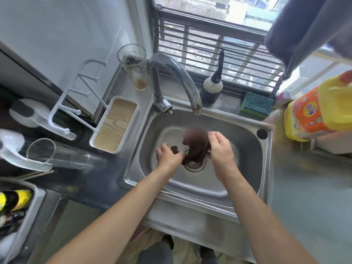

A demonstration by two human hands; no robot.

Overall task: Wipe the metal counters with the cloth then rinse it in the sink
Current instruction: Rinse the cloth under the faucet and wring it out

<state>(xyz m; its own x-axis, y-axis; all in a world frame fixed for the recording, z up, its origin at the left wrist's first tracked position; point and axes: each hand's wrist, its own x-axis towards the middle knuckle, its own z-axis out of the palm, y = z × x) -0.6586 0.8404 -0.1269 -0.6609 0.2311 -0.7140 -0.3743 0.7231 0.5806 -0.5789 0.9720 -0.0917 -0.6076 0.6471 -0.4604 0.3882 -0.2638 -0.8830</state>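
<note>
Here both your hands were down in the stainless steel sink basin (245, 149), just above the round drain strainer (195, 164). Your left hand (169, 154) gripped one end of the dark brown wet cloth (196, 147), fingers curled around it. Your right hand (221, 147) pinched the other end, under the curved chrome tap (177, 73); the cloth's top was blurred.
</note>
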